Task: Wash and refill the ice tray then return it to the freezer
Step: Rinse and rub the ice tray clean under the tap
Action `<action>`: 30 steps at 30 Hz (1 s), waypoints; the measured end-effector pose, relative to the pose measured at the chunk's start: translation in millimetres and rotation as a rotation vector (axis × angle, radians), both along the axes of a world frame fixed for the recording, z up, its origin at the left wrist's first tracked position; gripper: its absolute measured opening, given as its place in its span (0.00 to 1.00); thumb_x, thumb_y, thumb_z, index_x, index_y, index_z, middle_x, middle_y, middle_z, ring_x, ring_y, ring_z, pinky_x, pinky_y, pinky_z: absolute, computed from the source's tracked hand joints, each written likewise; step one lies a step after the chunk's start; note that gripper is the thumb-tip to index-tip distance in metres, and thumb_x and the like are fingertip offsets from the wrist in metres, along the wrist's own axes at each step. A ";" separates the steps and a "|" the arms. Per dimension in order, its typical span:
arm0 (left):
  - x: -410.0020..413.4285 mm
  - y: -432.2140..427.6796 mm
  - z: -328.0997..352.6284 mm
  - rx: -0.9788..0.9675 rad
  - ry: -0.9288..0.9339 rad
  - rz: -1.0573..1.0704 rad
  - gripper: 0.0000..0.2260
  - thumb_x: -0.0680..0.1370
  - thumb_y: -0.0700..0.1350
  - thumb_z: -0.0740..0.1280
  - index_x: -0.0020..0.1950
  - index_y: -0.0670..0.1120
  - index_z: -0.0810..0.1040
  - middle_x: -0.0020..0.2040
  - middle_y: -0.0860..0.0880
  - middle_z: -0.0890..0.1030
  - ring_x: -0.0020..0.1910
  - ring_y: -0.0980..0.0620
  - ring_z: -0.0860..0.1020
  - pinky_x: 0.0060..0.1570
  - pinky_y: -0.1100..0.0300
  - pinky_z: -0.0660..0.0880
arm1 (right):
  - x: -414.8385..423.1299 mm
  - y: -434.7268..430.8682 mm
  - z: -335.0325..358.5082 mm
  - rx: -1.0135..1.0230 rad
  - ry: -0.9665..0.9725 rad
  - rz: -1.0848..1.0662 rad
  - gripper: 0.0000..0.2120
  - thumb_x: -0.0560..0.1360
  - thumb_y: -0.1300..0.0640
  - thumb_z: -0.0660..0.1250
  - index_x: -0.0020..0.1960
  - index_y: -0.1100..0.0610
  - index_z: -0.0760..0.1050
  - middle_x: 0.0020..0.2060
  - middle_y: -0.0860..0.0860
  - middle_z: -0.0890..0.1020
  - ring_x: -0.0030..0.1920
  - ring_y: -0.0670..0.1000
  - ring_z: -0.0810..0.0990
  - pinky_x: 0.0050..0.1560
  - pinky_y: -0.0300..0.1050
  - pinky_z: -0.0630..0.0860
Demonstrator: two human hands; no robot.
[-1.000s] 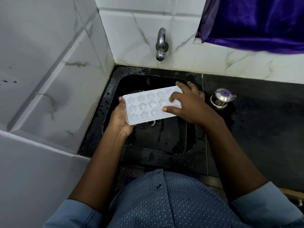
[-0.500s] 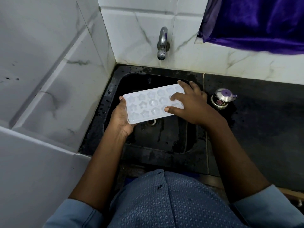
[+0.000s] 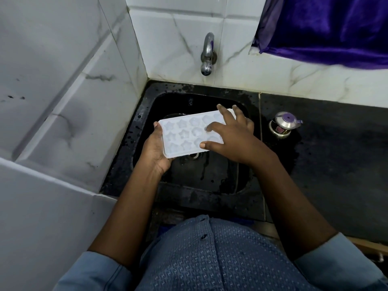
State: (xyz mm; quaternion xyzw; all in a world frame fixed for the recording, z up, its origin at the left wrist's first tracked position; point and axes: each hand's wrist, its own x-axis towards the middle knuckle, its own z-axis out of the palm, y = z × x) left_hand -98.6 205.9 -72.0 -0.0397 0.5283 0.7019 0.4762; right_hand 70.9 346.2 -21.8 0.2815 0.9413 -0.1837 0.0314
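The white ice tray (image 3: 184, 133), star-shaped cells up, is held over the black sink (image 3: 201, 179), nearer than the tap (image 3: 207, 54). The left hand (image 3: 154, 153) grips its left end. The right hand (image 3: 233, 139) lies spread across its right half, fingers fairly straight. A small steel pot (image 3: 283, 126) stands on the tabletop (image 3: 336, 164) to the right.

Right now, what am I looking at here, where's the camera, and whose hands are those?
No machine here: a person wears one camera on the head, looking down at both hands. They stand at a black sink under a wall tap. The left hand grips the left end of a white ice tray with star-shaped moulds, held over the sink. The right hand lies spread over its right end, one fingertip in a mould. A small metal pot stands on the dark counter.
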 end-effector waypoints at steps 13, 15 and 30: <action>-0.8 3.3 1.6 -0.027 -0.006 0.011 0.33 0.87 0.65 0.48 0.73 0.44 0.78 0.64 0.40 0.85 0.59 0.39 0.86 0.45 0.45 0.85 | 0.6 0.1 5.8 -0.007 -0.019 -0.010 0.24 0.77 0.29 0.62 0.67 0.40 0.75 0.85 0.50 0.46 0.83 0.59 0.36 0.78 0.64 0.43; -0.7 3.6 1.2 -0.029 -0.004 0.008 0.33 0.86 0.66 0.48 0.74 0.44 0.78 0.64 0.40 0.85 0.60 0.39 0.85 0.46 0.46 0.85 | 1.5 0.0 7.3 -0.025 -0.017 0.002 0.23 0.78 0.29 0.62 0.66 0.41 0.75 0.85 0.50 0.46 0.83 0.58 0.35 0.78 0.63 0.42; -1.1 3.3 2.7 -0.027 0.017 -0.004 0.33 0.86 0.66 0.48 0.72 0.44 0.79 0.63 0.41 0.86 0.59 0.39 0.86 0.48 0.45 0.85 | -0.8 1.2 3.3 0.021 -0.016 -0.016 0.24 0.78 0.29 0.61 0.67 0.41 0.73 0.85 0.50 0.46 0.83 0.59 0.36 0.77 0.64 0.44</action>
